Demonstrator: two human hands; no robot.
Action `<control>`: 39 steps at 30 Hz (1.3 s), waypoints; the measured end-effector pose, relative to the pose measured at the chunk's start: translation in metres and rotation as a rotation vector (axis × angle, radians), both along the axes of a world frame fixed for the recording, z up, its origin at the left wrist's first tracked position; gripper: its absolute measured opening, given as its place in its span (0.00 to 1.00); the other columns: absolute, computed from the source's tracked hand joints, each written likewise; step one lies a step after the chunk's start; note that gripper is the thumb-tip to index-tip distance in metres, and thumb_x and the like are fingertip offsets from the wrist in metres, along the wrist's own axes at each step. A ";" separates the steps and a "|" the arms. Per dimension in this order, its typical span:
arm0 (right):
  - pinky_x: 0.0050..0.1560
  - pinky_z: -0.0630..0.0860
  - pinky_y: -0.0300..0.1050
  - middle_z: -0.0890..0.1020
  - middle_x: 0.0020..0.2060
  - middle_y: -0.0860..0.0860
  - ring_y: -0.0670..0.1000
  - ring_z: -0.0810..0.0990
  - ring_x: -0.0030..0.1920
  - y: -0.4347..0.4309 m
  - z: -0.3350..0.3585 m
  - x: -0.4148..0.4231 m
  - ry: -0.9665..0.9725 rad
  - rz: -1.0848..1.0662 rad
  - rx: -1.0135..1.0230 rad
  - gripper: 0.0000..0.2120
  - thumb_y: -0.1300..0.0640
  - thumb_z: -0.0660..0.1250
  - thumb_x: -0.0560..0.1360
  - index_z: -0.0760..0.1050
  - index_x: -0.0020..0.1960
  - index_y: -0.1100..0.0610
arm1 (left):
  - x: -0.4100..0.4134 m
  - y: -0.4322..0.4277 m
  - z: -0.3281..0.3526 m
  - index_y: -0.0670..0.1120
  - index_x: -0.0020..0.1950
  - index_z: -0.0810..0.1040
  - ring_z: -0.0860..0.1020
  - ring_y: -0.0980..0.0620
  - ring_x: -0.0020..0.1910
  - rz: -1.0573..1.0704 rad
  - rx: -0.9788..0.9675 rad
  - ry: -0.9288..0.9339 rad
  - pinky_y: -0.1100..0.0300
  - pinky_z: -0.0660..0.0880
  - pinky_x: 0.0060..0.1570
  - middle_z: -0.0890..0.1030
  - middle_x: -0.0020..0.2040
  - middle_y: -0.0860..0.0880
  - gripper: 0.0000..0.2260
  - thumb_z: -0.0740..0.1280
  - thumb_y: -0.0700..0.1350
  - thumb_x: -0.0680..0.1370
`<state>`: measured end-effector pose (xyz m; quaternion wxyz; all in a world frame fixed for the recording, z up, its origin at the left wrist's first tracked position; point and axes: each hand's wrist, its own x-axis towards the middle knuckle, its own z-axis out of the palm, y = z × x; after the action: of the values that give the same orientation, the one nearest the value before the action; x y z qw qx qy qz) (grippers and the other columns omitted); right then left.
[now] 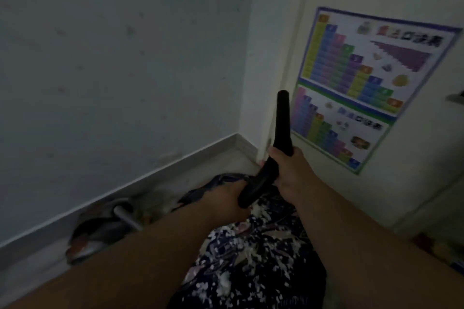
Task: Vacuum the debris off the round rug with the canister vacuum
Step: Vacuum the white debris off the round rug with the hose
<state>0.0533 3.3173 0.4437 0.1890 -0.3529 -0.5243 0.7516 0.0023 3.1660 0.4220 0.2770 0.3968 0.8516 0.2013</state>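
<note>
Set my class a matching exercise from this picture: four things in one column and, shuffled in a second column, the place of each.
Things
1. nozzle
2. poster
3. debris
4. baseboard

Places
a. along the foot of the left wall
b. scattered on the rug
c. gripped by the left hand and right hand
d. flat on the pale surface at the right

Pairs: 1-c, 2-d, 3-b, 4-a
</note>
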 end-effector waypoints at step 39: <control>0.60 0.72 0.53 0.74 0.63 0.47 0.53 0.75 0.61 -0.033 -0.186 0.110 -0.296 0.672 0.389 0.31 0.45 0.74 0.72 0.63 0.71 0.44 | 0.171 0.006 -0.223 0.51 0.70 0.68 0.76 0.58 0.51 0.738 0.408 -0.709 0.75 0.73 0.39 0.75 0.63 0.54 0.27 0.71 0.40 0.74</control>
<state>0.1633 3.2843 0.2576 -0.0808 -0.2242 -0.7641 0.5995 0.1736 3.1716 0.1995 0.3756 0.0255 0.7324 0.5673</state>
